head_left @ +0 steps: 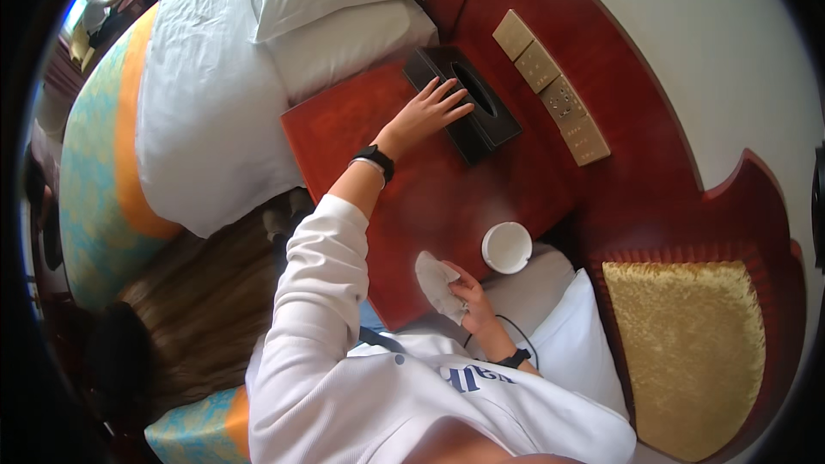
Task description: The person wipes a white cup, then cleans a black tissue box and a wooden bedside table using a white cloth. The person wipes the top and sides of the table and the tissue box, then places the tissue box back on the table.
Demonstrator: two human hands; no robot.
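My left hand (430,109) reaches across the reddish-brown nightstand (412,206), palm down with its fingers spread. It rests on, or just over, a black tissue box (492,125) with an oval slot. Closer to my body, my right hand (473,299) is closed on a crumpled white cloth (436,285). The cloth hangs near the table's near edge. To the right of it stands a round white ashtray (507,247), with a notch in its rim. Neither hand touches the ashtray.
A bed with white sheets (202,94) and pillows lies beyond the nightstand on the left. A panel of switches and sockets (560,99) runs along the red headboard. A white pillow (582,339) lies at the near right. Another person (101,9) is far off at upper left.
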